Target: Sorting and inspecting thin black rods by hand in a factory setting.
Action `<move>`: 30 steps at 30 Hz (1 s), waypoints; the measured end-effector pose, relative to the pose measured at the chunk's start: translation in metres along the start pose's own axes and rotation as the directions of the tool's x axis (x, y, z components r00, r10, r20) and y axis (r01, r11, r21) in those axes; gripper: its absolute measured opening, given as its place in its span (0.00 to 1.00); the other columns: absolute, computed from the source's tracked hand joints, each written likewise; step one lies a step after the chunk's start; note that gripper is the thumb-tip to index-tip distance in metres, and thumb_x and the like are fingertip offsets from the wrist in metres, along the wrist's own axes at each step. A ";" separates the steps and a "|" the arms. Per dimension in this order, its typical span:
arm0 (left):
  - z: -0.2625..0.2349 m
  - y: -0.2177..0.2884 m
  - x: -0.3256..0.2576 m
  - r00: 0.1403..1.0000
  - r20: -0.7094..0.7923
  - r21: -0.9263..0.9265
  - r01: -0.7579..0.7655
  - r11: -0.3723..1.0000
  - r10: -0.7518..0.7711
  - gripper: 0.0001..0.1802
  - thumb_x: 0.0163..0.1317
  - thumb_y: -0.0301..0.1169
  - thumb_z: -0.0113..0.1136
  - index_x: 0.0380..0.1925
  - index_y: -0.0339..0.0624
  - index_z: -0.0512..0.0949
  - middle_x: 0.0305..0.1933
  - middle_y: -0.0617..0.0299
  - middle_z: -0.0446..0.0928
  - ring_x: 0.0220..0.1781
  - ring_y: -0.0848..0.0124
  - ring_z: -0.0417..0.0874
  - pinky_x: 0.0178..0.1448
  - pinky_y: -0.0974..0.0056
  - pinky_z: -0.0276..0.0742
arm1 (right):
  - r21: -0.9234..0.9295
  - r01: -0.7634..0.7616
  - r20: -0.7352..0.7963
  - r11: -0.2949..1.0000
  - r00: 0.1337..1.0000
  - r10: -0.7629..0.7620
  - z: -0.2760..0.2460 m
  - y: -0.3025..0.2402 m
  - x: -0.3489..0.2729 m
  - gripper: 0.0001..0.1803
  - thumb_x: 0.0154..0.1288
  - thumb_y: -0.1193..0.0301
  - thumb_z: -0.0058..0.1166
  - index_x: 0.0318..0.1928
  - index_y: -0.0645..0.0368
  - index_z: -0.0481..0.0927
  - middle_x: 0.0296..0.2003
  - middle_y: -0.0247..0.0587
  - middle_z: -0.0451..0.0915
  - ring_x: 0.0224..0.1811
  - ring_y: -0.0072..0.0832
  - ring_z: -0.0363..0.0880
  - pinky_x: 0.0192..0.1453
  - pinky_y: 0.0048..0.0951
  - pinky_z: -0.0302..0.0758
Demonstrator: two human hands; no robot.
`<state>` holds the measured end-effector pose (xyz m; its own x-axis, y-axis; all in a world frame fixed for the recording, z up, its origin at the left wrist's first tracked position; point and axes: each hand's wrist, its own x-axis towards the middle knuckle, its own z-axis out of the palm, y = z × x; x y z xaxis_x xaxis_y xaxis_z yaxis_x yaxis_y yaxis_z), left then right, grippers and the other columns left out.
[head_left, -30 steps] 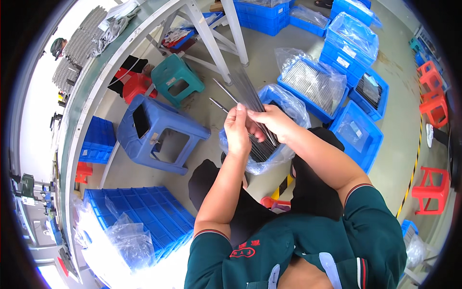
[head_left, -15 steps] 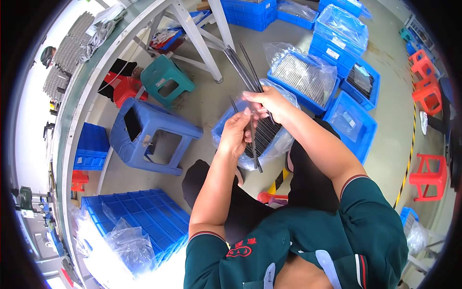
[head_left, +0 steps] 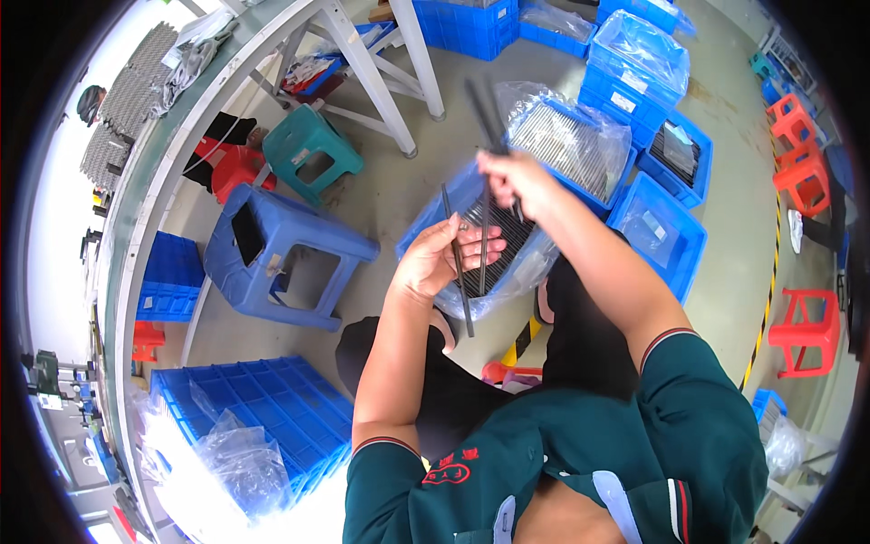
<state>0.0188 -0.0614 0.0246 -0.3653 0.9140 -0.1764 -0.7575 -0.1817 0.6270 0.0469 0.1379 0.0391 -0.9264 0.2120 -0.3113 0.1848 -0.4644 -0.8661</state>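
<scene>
From my station, I see the left hand (head_left: 430, 261) over the left side of the lined bin (head_left: 538, 263), fingers extended, two dark rods (head_left: 466, 308) crossing it. The right hand (head_left: 518, 184), over the bin's far side, grips a blurred rod bundle (head_left: 490, 122). More rods (head_left: 509, 232) lie inside the bin.

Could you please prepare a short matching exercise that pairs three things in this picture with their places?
1. Blurred bundle of thin dark rods
2. Flat black rectangular object
3. Pale rods under clear plastic sheeting

A. On the seat of the blue plastic stool
B. Inside a blue plastic crate
C. In the person's right hand

Pairs: 1-C, 2-A, 3-B
</scene>
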 end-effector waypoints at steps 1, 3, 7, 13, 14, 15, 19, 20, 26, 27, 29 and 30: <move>0.001 0.000 0.004 1.000 0.004 0.003 -0.003 1.000 0.003 0.24 0.65 0.43 0.48 0.44 0.28 0.69 0.50 0.40 0.73 0.52 0.48 0.76 0.57 0.47 0.72 | -0.102 0.001 0.038 0.995 0.999 0.002 0.002 0.012 -0.001 0.14 0.57 0.61 0.60 0.26 0.59 0.75 0.14 0.30 0.66 0.10 0.18 0.58 0.13 0.21 0.53; 0.003 -0.002 0.010 1.000 0.017 -0.001 0.009 1.000 -0.009 0.23 0.65 0.43 0.49 0.43 0.29 0.70 0.50 0.43 0.74 0.53 0.49 0.76 0.57 0.46 0.72 | -0.132 0.019 0.076 0.991 0.997 -0.009 0.012 0.030 -0.003 0.11 0.58 0.66 0.58 0.27 0.60 0.75 0.16 0.32 0.72 0.11 0.17 0.63 0.14 0.20 0.57; 0.000 -0.011 0.007 0.996 -0.077 0.031 0.044 0.999 -0.042 0.17 0.63 0.44 0.52 0.36 0.39 0.75 0.37 0.54 0.76 0.25 0.73 0.67 0.26 0.70 0.62 | -0.286 -0.039 0.198 0.958 0.975 0.099 0.023 0.024 -0.009 0.15 0.61 0.68 0.56 0.21 0.62 0.72 0.10 0.36 0.70 0.07 0.20 0.63 0.11 0.22 0.59; -0.009 0.006 0.004 0.954 -0.264 0.057 -0.128 0.990 0.139 0.17 0.65 0.44 0.51 0.30 0.39 0.74 0.27 0.64 0.70 0.21 0.77 0.63 0.23 0.72 0.57 | -0.670 0.229 0.073 0.706 0.967 -0.245 0.020 0.019 -0.007 0.19 0.63 0.59 0.51 0.27 0.65 0.74 0.14 0.37 0.75 0.16 0.23 0.74 0.23 0.25 0.70; -0.011 0.013 0.001 0.931 -0.309 0.044 -0.190 0.981 0.195 0.18 0.65 0.44 0.51 0.29 0.40 0.73 0.27 0.64 0.70 0.20 0.76 0.63 0.23 0.71 0.58 | -0.674 0.227 0.096 0.703 0.971 -0.221 0.021 0.015 -0.011 0.19 0.63 0.59 0.50 0.27 0.64 0.73 0.14 0.37 0.75 0.15 0.23 0.73 0.23 0.25 0.69; -0.017 0.018 -0.001 0.878 -0.401 0.055 -0.263 0.963 0.263 0.18 0.64 0.45 0.51 0.30 0.40 0.73 0.27 0.64 0.70 0.20 0.76 0.63 0.24 0.71 0.58 | -0.677 0.224 0.118 0.701 0.973 -0.196 0.023 0.012 -0.016 0.19 0.64 0.58 0.49 0.27 0.63 0.73 0.14 0.37 0.75 0.15 0.23 0.73 0.23 0.26 0.69; -0.032 0.034 -0.002 0.685 -0.541 0.087 -0.532 0.842 0.488 0.18 0.65 0.45 0.51 0.32 0.40 0.73 0.28 0.64 0.70 0.23 0.76 0.63 0.27 0.70 0.60 | -0.651 0.143 0.173 0.745 0.984 -0.038 0.028 0.011 -0.035 0.13 0.64 0.64 0.50 0.32 0.62 0.72 0.16 0.34 0.75 0.14 0.18 0.69 0.19 0.20 0.65; -0.032 0.036 -0.002 0.683 -0.516 0.077 -0.564 0.822 0.517 0.18 0.65 0.45 0.51 0.34 0.40 0.73 0.29 0.63 0.70 0.24 0.76 0.62 0.27 0.70 0.59 | -0.645 0.124 0.172 0.754 0.985 -0.015 0.028 0.013 -0.037 0.13 0.64 0.64 0.50 0.32 0.63 0.72 0.17 0.34 0.75 0.15 0.18 0.70 0.19 0.21 0.66; -0.030 0.033 0.001 0.660 -0.501 0.027 -0.634 0.773 0.560 0.16 0.65 0.42 0.51 0.33 0.39 0.75 0.28 0.62 0.71 0.24 0.75 0.64 0.26 0.70 0.60 | -0.605 0.112 0.163 0.788 0.987 -0.016 0.028 0.021 -0.036 0.12 0.62 0.65 0.52 0.31 0.63 0.71 0.17 0.33 0.73 0.17 0.18 0.71 0.22 0.21 0.66; -0.031 0.033 0.002 0.656 -0.504 0.031 -0.636 0.771 0.562 0.16 0.65 0.42 0.52 0.33 0.39 0.75 0.28 0.62 0.71 0.24 0.75 0.64 0.26 0.70 0.60 | -0.615 0.116 0.161 0.780 0.987 -0.020 0.028 0.022 -0.036 0.12 0.62 0.65 0.52 0.30 0.63 0.71 0.17 0.33 0.73 0.17 0.18 0.71 0.22 0.22 0.66; -0.029 0.033 0.003 0.648 -0.514 0.043 -0.636 0.771 0.562 0.16 0.65 0.42 0.52 0.32 0.39 0.75 0.28 0.63 0.71 0.23 0.75 0.64 0.26 0.71 0.60 | -0.623 0.118 0.157 0.773 0.987 -0.023 0.028 0.023 -0.035 0.12 0.62 0.66 0.52 0.30 0.63 0.71 0.16 0.33 0.73 0.17 0.18 0.71 0.22 0.22 0.66; -0.028 0.032 0.004 0.638 -0.525 0.054 -0.635 0.770 0.563 0.15 0.65 0.41 0.52 0.32 0.39 0.75 0.28 0.63 0.71 0.23 0.76 0.64 0.25 0.71 0.60 | -0.624 0.116 0.157 0.773 0.987 -0.021 0.028 0.024 -0.036 0.12 0.62 0.66 0.52 0.30 0.63 0.71 0.16 0.33 0.73 0.17 0.18 0.71 0.22 0.22 0.66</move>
<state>-0.0223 -0.0742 0.0229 -0.9437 0.2907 -0.1575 -0.3222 -0.7012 0.6360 0.0749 0.0950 0.0405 -0.9701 0.0842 -0.2275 0.2401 0.2016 -0.9496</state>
